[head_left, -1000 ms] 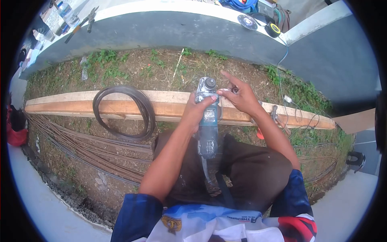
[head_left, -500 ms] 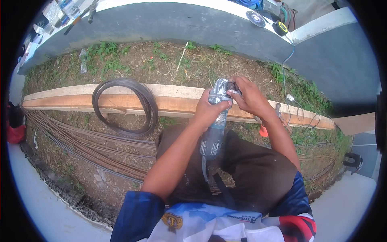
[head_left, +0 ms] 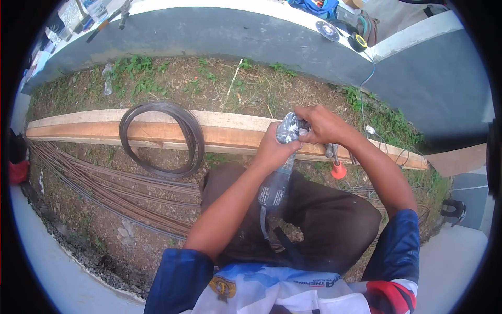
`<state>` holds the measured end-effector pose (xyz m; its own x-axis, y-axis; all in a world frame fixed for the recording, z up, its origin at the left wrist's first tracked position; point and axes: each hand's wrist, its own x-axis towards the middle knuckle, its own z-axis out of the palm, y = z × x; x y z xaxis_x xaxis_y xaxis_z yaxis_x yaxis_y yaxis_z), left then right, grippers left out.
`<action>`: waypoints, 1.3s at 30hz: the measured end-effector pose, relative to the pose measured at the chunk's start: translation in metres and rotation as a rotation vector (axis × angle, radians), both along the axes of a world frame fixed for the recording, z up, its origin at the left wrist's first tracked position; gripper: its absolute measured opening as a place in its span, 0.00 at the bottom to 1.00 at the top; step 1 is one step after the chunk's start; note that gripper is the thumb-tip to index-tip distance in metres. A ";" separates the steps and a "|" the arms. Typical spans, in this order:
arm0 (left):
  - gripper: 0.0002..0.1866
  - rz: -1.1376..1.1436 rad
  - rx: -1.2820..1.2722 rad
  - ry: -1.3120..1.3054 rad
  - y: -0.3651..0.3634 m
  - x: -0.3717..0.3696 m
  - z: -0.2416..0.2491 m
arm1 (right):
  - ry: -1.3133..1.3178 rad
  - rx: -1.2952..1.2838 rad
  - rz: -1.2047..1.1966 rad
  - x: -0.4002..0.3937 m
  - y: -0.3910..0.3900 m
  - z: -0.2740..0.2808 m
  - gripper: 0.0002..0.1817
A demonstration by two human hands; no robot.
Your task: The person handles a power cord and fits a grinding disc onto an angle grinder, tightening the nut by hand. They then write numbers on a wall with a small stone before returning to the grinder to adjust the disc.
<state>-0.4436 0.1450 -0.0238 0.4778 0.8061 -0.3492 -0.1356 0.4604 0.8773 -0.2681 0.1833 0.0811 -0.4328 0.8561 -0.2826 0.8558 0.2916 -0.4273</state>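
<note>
An angle grinder (head_left: 273,191) with a dark body and a grey metal head lies tilted above my lap, its cord trailing down between my legs. My left hand (head_left: 276,147) is wrapped around it just below the head. At the head's spindle side, my right hand (head_left: 323,125) is closed, thumb and fingers pinching there. Whatever small part sits between those fingers is mostly hidden. No disc shows on the grinder. Beneath the hands runs a long wooden beam (head_left: 230,137).
A wire coil (head_left: 194,137) leans over the beam at left. Long thin rods (head_left: 120,193) lie on the ground. Right of my knees is a tool with an orange cone-shaped end (head_left: 339,171). On the low wall (head_left: 219,31) rest a disc (head_left: 328,31) and a tape measure (head_left: 357,42).
My right elbow has swung outward and the right hand has turned at the grinder's head. The grinder's head has shifted slightly down and right. The orange-ended tool shows more fully.
</note>
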 end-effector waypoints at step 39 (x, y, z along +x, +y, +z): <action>0.31 0.103 0.047 0.270 0.015 -0.006 -0.028 | 0.219 0.266 -0.586 0.042 -0.092 -0.145 0.27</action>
